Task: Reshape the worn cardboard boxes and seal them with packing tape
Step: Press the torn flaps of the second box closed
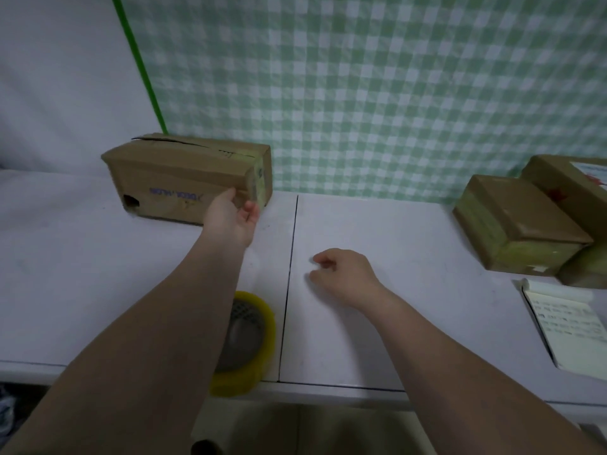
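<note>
A long worn cardboard box (177, 178) lies at the back left of the white table, with a hole in its front, a split top seam and old tape on its right end. My left hand (231, 213) touches the box's front right corner, thumb against the front face and fingers loosely bent just below it. My right hand (345, 274) hovers over the middle of the table, fingers loosely curled, holding nothing. A roll of yellowish packing tape (253, 343) stands at the table's front edge, partly hidden by my left forearm.
Taped cardboard boxes (515, 224) are stacked at the right. A notepad with handwriting (568, 323) lies at the front right. A seam (289, 284) splits the white table (377, 323). A green checked cloth (361, 87) hangs behind.
</note>
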`<state>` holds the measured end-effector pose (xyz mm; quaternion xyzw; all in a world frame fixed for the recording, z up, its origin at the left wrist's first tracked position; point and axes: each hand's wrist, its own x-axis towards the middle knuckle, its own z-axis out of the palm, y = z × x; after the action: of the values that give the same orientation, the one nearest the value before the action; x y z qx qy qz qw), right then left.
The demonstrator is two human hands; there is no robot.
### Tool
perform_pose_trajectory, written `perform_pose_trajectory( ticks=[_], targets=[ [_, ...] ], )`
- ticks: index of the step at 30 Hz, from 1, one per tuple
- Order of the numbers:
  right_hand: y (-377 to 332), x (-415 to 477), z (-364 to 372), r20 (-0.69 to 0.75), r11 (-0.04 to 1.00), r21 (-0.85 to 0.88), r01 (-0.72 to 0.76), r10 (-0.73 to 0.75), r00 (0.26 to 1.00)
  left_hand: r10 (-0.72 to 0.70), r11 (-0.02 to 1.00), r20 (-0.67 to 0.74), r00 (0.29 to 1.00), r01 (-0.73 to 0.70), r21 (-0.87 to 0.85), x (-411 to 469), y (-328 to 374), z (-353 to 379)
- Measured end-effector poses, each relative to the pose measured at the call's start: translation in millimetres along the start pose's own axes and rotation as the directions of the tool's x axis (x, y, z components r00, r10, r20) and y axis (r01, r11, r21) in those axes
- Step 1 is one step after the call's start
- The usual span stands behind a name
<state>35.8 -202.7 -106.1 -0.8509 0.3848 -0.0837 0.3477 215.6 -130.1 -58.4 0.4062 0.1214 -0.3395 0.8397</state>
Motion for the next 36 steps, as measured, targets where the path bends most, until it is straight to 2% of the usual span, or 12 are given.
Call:
perform_pose_trajectory(
  ticks=[2,5,9,14,16,19,24,28,32,36],
  targets=[
    [5.0,-5.5,-5.4,-0.038,0.999,0.032,-0.004,0.005,0.999,0.013,0.996,-0.005,1.0,-0.012,0.084,-13.2,-0.6,6.5],
    [15.0,-21.7,-13.7,-0.089,0.988,-0.157,0.004,-0.018,0.996,0.034,0.962,-0.008,0.999,-0.03,0.272,-39.6,-2.2,8.4],
    [25.0,-56.6,-26.0,-0.082,0.893,-0.446,-0.054,0.019,0.996,0.147,0.847,-0.011,0.989,-0.12,0.518,-69.4,-6.1,-1.5],
    [34.0,-94.7,-33.6,-0.099,0.847,-0.518,-0.121,0.081,0.992,0.21,0.678,0.138,0.968,-0.246,0.693,-111.0,-15.5,-13.2],
    [40.5,-106.4,-33.7,-0.089,0.846,-0.518,-0.127,0.094,0.992,0.237,0.584,0.224,0.945,-0.323,0.745,-127.8,-19.8,-15.2],
    [52.8,-118.5,-37.0,-0.12,0.845,-0.518,-0.134,0.083,0.989,0.3,0.329,0.356,0.885,-0.446,0.832,-147.2,-24.9,-16.4],
    [79.9,-126.2,-55.1,-0.235,0.842,-0.497,-0.212,0.105,0.966,0.282,-0.115,0.53,0.8,-0.52,0.846,-175.9,-29.5,-13.7],
    [98.9,-128.1,-68.3,-0.305,0.835,-0.474,-0.279,0.142,0.942,0.228,-0.333,0.601,0.766,-0.519,0.787,-193.6,-33.0,-10.9],
    [107.2,-126.6,-70.9,-0.367,0.881,-0.384,-0.277,0.13,0.921,0.161,-0.448,0.676,0.719,-0.557,0.7,-212.1,-45.5,-10.5],
    [81.1,-127.1,-73.0,-0.516,0.983,-0.132,-0.128,0.042,0.855,0.081,-0.406,0.681,0.727,-0.601,0.689,-228.7,-50.3,-6.6]
  ],
)
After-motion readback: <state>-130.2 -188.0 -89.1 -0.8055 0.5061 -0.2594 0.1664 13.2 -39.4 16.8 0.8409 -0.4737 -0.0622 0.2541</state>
